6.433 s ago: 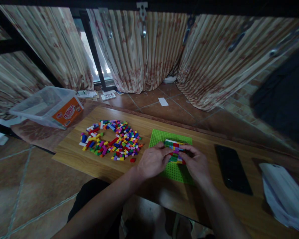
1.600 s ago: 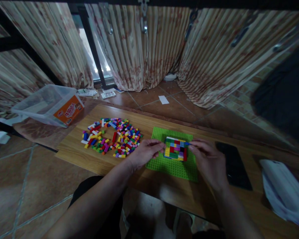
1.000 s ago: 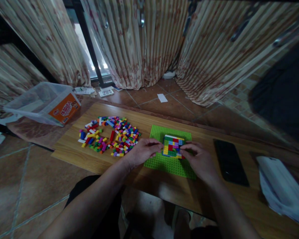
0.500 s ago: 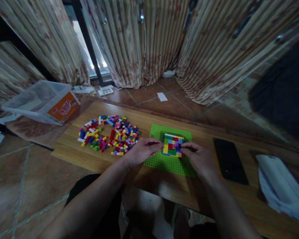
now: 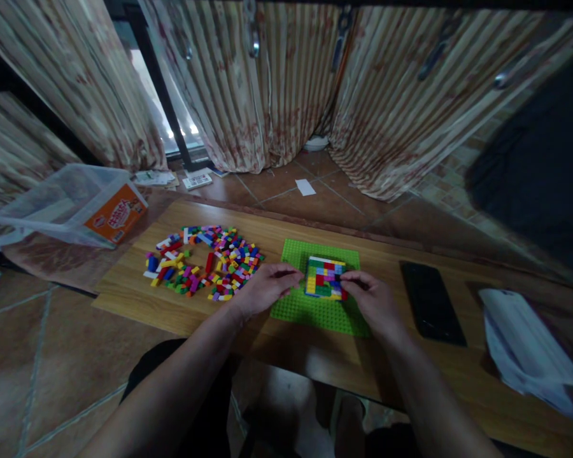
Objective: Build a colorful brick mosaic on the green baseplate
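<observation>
A low block of many-coloured toy bricks [image 5: 322, 280] sits on a green studded baseplate [image 5: 296, 313]. My left hand [image 5: 267, 289] is at the block's left side, its thumb and fingers drawn together; whatever is between them is too small to make out. From the right, my right hand [image 5: 371, 298] reaches the block's edge. Its thumb and forefinger pinch a dark blue brick [image 5: 338, 285] there, partly hidden by the fingertips.
Loose bricks [image 5: 229, 257] lie spread over the left of the wooden table [image 5: 186, 321]. A clear plastic bin [image 5: 67, 210] with an orange label stands beyond the table's left end. To the right are a black phone [image 5: 432, 302] and a white plastic packet [image 5: 530, 343].
The whole view has shifted slightly, so the table and hands appear a little further left. Both hands keep nearly the same places beside the brick block.
</observation>
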A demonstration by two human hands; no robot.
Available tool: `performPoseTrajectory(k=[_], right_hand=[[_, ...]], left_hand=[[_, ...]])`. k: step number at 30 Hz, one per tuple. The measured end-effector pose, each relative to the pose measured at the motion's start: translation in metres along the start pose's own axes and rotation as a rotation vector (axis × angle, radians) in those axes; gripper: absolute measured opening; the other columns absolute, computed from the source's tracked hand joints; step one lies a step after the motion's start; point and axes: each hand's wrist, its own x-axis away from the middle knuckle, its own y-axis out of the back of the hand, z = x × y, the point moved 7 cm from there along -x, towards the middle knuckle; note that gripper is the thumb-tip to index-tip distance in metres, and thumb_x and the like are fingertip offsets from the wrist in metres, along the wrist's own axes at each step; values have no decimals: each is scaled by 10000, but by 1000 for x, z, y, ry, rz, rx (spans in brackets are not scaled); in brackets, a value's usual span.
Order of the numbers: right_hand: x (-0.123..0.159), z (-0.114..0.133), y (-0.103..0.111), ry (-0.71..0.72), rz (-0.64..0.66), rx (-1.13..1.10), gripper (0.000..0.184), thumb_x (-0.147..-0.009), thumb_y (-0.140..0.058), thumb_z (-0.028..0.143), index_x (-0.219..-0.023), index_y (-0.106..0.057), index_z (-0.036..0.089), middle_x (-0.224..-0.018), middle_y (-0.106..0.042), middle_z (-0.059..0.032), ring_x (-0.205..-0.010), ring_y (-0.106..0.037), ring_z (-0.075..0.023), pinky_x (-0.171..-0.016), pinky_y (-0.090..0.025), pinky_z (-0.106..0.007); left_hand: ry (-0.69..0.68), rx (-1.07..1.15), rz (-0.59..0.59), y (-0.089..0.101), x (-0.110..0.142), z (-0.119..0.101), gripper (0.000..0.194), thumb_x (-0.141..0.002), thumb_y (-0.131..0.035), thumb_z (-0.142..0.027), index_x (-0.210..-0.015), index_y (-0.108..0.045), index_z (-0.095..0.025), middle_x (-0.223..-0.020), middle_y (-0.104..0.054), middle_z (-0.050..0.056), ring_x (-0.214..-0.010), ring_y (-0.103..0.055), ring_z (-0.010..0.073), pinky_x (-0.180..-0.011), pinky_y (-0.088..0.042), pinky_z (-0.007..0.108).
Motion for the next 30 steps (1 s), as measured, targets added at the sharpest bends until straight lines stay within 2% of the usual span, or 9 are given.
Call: performPoseTrajectory(k=[5, 11, 18, 22, 26, 30], right_hand=[[-4, -9, 16, -65, -117, -174, 245, -663, -702, 420, -796, -726, 216, -878, -740, -40, -860, -641, -220, -773, -464, -355], [-5, -12, 14, -42, -128, -121, 248, -680, -702, 403, -831, -737, 209, -867, -744, -41, -870, -647, -221, -823, -460, -365], [-5, -8, 15, -22, -171, -62, 273, -684, -691, 426, -838, -737, 206, -863, -745, -48, -846, -652, -228, -778, -468, -363], [-3, -6, 15, -53, -161, -45, 287, -651, -703, 433, -833, -740, 214, -852, -745, -43, -846, -653, -234, -793, -462, -372], [-2, -1, 16, -57, -171, 7, 286, -626, -702, 445, -803, -742, 224, -858, -748, -49, -886, -659, -262, -834, -457, -399], [-1, 3, 14, -43, -175, 48, 267, -634, -681, 460, -780, -745, 247, -871, -756, -53, -901, -665, -280, -828, -460, -408]], left_hand=[[-39, -24, -46, 14, -1, -10, 302, -693, -703, -414, -772, -659, -126, -681, -609, 4, -535, -450, 69, -521, -333, 213], [-69, -53, -157, 38, 4, -23, 319, -696, -710, -449, -771, -649, -144, -669, -583, -8, -523, -425, 65, -481, -313, 197], [-159, -134, -323, 86, 16, -40, 303, -720, -692, -432, -762, -642, -136, -587, -498, -36, -517, -388, 66, -491, -287, 198], [-191, -233, -381, 111, 23, -43, 287, -713, -694, -408, -804, -659, -138, -623, -550, -29, -544, -437, 81, -531, -340, 209], [-214, -372, -315, 120, 29, -43, 260, -702, -704, -348, -847, -693, -133, -713, -632, 10, -624, -520, 114, -599, -404, 229], [-236, -606, -177, 116, 35, -41, 159, -727, -652, -248, -828, -729, -153, -707, -656, 12, -602, -517, 110, -586, -399, 217]])
